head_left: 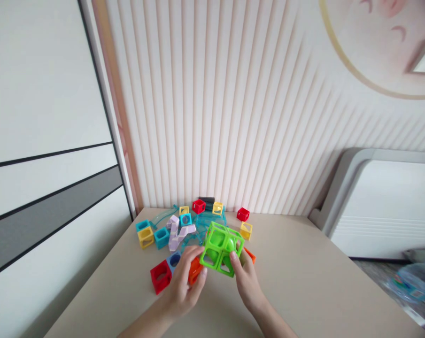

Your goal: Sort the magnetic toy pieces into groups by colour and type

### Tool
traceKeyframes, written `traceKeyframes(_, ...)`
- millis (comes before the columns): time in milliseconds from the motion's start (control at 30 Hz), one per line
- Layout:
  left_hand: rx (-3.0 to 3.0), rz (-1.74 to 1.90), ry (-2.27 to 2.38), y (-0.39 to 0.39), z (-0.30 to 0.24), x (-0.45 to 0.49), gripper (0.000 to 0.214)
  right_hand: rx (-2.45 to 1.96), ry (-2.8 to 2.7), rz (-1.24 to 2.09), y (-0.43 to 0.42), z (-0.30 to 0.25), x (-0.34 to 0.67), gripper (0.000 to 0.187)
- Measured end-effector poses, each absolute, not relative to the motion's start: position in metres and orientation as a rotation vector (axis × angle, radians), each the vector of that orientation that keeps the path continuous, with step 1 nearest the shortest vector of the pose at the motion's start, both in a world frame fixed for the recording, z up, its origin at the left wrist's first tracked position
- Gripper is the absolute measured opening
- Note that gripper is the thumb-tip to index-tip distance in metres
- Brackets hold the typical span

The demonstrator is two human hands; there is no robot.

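This looks like a room in a home, perhaps a bedroom. Bright toy cubes [161,240] lie around the hands [248,280] on a plain worktop [304,272]. Beyond the hands rises a pale ribbed wall [215,103], with a round decoration [377,51] high to their right. Well right stands a headboard-like panel [398,202]; to their left, white cabinet-like panels [46,84].

In front of you rises a pale ribbed wall [212,117], with a gold-rimmed round panel [374,28] at upper right. White panelling [39,84] banded in grey stands on your left. Your beige worktop [314,272] meets the wall; to its right are a white, grey-edged headboard-like piece [395,202] and greyish floor [372,266]. The light is soft.
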State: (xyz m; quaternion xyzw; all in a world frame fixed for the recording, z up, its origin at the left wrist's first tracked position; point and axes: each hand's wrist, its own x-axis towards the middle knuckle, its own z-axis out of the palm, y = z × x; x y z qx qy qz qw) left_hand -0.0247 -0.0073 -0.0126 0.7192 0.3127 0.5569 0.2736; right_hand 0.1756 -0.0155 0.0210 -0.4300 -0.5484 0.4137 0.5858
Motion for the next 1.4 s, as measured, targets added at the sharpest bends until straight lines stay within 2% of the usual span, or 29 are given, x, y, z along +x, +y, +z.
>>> traceKeyframes(100,1.719,1.526,0.834,-0.006,-0.003,-0.023,0.065,-0.951,-1.400,0.909,-0.015,0.012,0.180,0.058)
traceKeyframes(200,1.484,1.253,0.664,-0.009,0.015,-0.020,0.080,-0.925,-1.612,0.751,-0.018,0.001,0.183,0.060)
traceKeyframes(367,1.345,1.151,0.701,-0.013,0.031,-0.017,0.052,-0.861,-1.805,0.556,-0.022,-0.009,0.183,0.062)
traceKeyframes(567,1.391,1.167,0.733,-0.015,0.022,-0.020,0.048,-0.883,-1.797,0.539,-0.022,-0.001,0.184,0.057)
traceKeyframes(733,1.736,1.323,0.803,-0.012,0.008,-0.026,0.048,-0.852,-1.838,0.554,-0.022,0.002,0.182,0.062)
traceKeyframes(833,2.114,1.573,0.567,-0.006,0.006,-0.035,0.054,-0.808,-1.926,0.451,-0.019,-0.001,0.187,0.055)
traceKeyframes(900,2.366,1.644,0.415,-0.001,0.009,-0.043,0.045,-0.794,-1.974,0.302,-0.015,-0.002,0.192,0.050)
traceKeyframes(1033,2.597,1.496,0.311,0.002,0.019,-0.054,0.028,-0.739,-2.046,0.055,-0.013,0.004,0.200,0.043)
traceKeyframes(1167,2.542,1.284,0.388,0.001,0.028,-0.055,0.018,-0.677,-2.170,0.024,-0.014,0.014,0.201,0.042)
traceKeyframes(1300,2.484,1.207,0.399,-0.001,0.039,-0.054,0.018,-0.655,-2.213,0.057,-0.013,0.018,0.203,0.046)
traceKeyframes(1400,2.448,1.156,0.387,-0.002,0.043,-0.056,0.022,-0.661,-2.233,0.067,-0.012,0.019,0.206,0.041)
